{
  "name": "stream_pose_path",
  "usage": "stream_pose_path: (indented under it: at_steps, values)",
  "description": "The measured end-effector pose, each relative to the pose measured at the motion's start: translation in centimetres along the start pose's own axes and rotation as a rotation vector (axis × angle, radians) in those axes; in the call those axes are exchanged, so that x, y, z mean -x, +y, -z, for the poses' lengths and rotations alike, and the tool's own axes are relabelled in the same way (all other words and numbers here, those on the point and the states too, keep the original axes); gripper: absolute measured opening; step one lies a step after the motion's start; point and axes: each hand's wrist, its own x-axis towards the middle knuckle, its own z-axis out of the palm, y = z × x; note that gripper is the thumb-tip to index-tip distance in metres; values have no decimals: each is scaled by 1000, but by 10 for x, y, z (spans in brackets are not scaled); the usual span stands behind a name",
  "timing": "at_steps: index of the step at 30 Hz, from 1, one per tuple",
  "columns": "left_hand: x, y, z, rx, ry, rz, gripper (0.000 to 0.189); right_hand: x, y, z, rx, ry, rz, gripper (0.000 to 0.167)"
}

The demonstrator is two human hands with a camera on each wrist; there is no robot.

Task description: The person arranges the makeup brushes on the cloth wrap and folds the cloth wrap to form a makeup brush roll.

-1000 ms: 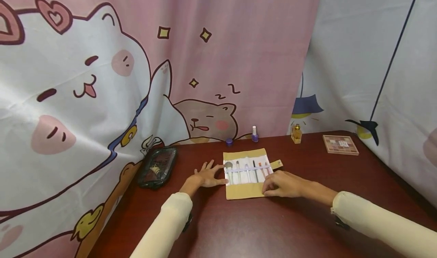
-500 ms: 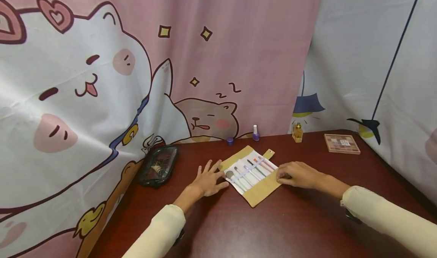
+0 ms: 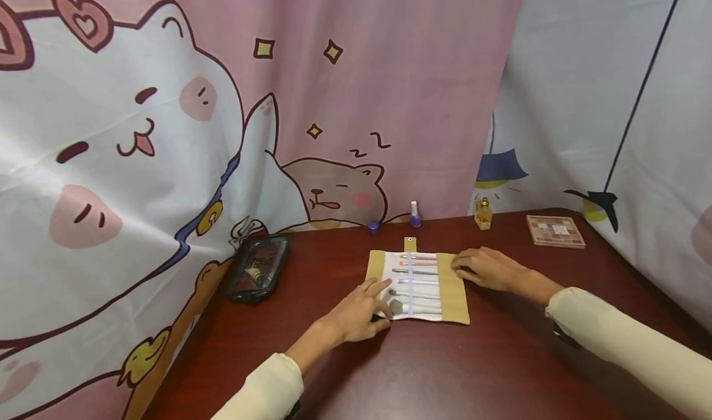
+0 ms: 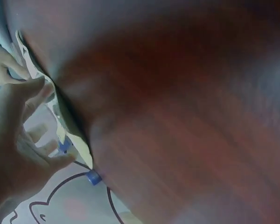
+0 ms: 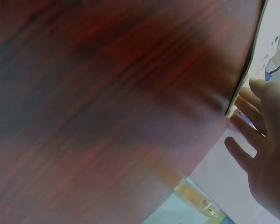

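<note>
A tan and white brush roll lies unrolled on the dark red-brown table. Several makeup brushes lie crosswise in it under a lilac elastic band, among them one with a broad grey head. Its strap with a snap points away to the back. My left hand rests with spread fingers on the roll's left edge, near the front corner. At the far right corner, my right hand touches the tan flap with loosely bent fingers. In the right wrist view, that hand's fingers lie along the roll's edge.
A black pouch with a clear top lies at the left. Along the back stand a small purple jar, a purple nail polish bottle and a golden perfume bottle. A makeup palette lies at the back right.
The brush roll has turned counterclockwise about a quarter turn, its strap swinging from the right to the back. The right hand has moved up and rightward; the left hand has come toward the front.
</note>
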Motion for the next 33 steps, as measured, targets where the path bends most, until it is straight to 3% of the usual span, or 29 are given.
stream_pose_path:
  at_steps: [4, 9, 12, 16, 18, 22, 27, 33]
  values:
    - [3, 1, -4, 68, 56, -45, 19, 1, -7, 0, -29, 22, 30, 22]
    - [8, -10, -8, 85, 139, 32, 24, 6, -32, 4, -70, 58, 84, 16]
    - [10, -16, -8, 65, 131, 90, 27, 11, -46, 5, -54, 73, 119, 27]
    - [11, -18, -9, 60, 100, 119, 28, 20, -56, 0, 9, 104, 129, 45]
    - [12, -17, -10, 71, 92, 120, 24, 24, -57, -3, 23, 112, 117, 44]
    - [11, -16, -8, 94, 100, 129, 17, 28, -58, -7, 7, 126, 100, 22]
    - [5, -17, -1, 198, 123, 193, 15, 28, -57, -6, -98, 173, 64, 8]
    - [-8, -20, 7, 327, 223, 214, 16, 20, -53, -1, -370, 206, -98, 13]
